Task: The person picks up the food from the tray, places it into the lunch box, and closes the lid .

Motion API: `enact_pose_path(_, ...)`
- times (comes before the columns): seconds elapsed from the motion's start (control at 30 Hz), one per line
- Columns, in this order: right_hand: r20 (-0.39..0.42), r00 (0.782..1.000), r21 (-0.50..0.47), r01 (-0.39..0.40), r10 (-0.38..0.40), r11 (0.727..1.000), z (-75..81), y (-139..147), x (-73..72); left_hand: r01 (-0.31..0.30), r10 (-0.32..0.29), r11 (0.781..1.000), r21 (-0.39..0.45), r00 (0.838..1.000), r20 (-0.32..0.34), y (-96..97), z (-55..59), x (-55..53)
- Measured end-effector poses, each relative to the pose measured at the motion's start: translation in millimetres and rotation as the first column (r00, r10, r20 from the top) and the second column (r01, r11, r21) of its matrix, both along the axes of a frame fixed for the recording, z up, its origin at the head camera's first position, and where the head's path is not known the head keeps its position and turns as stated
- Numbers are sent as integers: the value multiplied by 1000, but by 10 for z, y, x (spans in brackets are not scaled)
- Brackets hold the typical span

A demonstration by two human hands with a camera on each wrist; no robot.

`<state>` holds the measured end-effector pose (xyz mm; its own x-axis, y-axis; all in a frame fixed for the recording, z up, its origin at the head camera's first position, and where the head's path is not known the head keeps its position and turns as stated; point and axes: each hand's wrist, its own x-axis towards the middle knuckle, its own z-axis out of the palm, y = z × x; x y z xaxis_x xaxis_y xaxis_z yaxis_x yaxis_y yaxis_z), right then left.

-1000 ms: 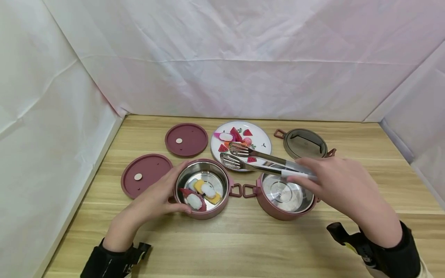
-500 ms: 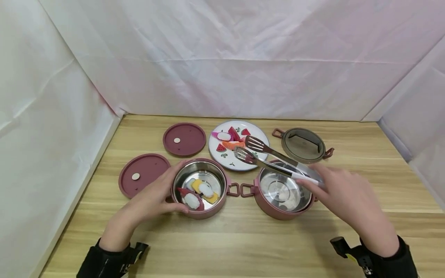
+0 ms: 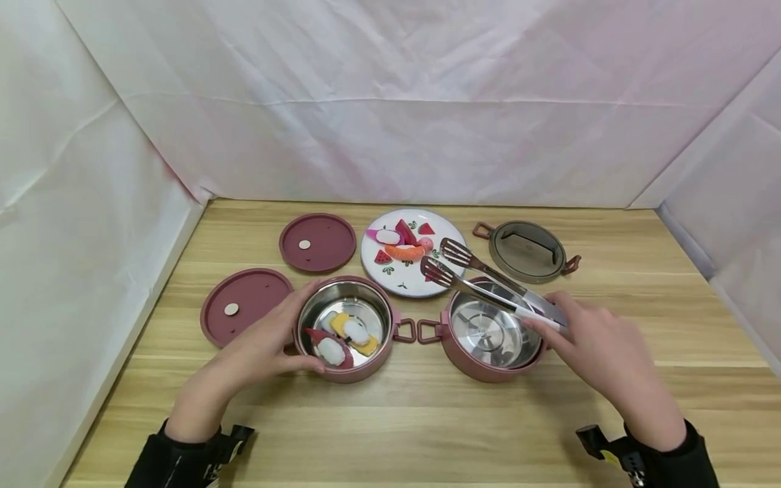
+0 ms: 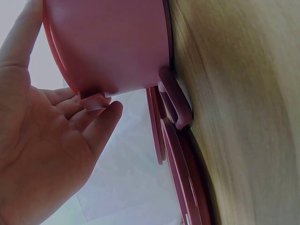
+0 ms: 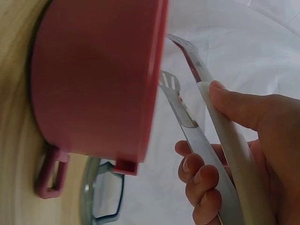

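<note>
My left hand (image 3: pixel 262 339) grips the side of the left pink pot (image 4: pixel 108 47), its thumb along the near rim and its fingers round the far side. Inside that pot lie a red-and-white toy sushi piece (image 3: pixel 332 351) and a yellow-and-white one (image 3: pixel 356 331). In my right hand (image 3: pixel 604 346) are metal tongs (image 5: pixel 206 117), pinched between thumb and fingers. The tongs' arms stand apart with nothing between them. They slant over the right pink pot (image 3: pixel 482 366), which has a bare steel inside, and their slotted tips overlap the plate's right edge in the head view.
Behind the pots, a white patterned plate (image 3: pixel 390 281) bears several toy food pieces, among them an orange shrimp-like one (image 3: pixel 405 253). Two maroon lids (image 3: pixel 317 242) lie at left. A glass lid (image 3: pixel 527 251) rests at back right. White cloth walls (image 3: pixel 390 149) enclose the table.
The tongs have drawn back to the right from over the plate's food, uncovering the orange piece. My left hand keeps its hold on the left pot. The head view has shifted slightly.
</note>
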<state>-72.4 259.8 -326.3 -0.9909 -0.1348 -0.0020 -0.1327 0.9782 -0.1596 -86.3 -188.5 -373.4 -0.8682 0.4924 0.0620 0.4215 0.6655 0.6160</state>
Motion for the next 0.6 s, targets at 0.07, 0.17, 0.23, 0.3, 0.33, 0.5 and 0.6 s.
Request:
enact_pose_path(0.07, 8, 1000, -8, 4, -4, 1000, -26, 10, -6, 1, -1, 1000, 3, 1000, -3, 0, -5, 0)
enact_pose_path(0.17, 21, 1000, -14, 9, -9, 1000, -61, 24, -13, 1, -1, 1000, -1, 1000, -8, -2, -8, -4)
enact_pose_path(0.23, 29, 1000, -17, 13, -13, 1000, -81, 33, -18, -2, 2, 1000, -9, 1000, -2, -2, 0, -4)
enact_pose_path(0.3, 35, 999, -19, 16, -16, 1000, -98, 39, -24, -4, 4, 1000, -20, 1000, 2, -5, 7, -7)
enact_pose_path(0.33, 37, 999, -20, 18, -17, 1000, -106, 42, -28, -6, 6, 1000, -25, 1000, 4, -7, 10, -8)
enact_pose_path(0.5, 32, 999, -32, 25, -24, 999, -129, 49, -39, -12, 13, 999, -49, 1000, 8, -13, 21, -13)
enact_pose_path(0.6, 23, 999, -43, 31, -30, 999, -136, 55, -37, -9, 9, 998, -66, 1000, 3, -14, 30, -14)
